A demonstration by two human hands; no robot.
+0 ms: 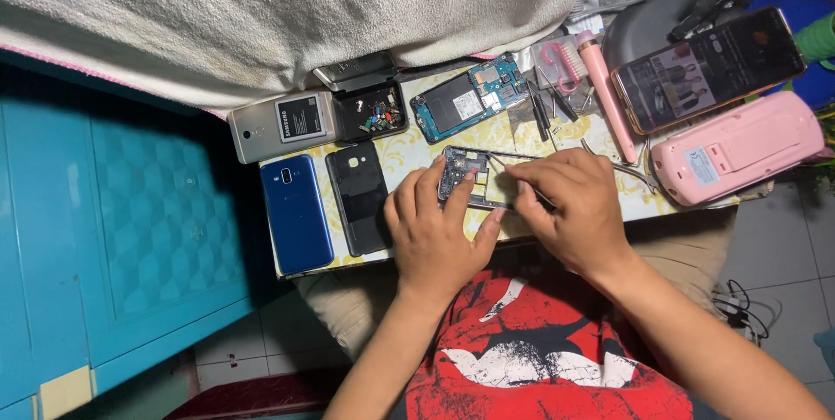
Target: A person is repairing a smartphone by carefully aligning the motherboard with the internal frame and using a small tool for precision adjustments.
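Patterned yellow-and-white board point(409, 155) lay across the person's lap, crowded with phone parts; the phone frame point(467, 178) rested near its middle, long axis running from the person toward the far edge, stripped interior facing up; the left hand point(432, 233) lay palm down, fingers pressed on the frame's left edge; the right hand point(571, 210) curled over its right side, fingertips pinching a thin tool point(546, 200); a blue phone point(296, 213) and black phone point(357, 196) lay to the left.
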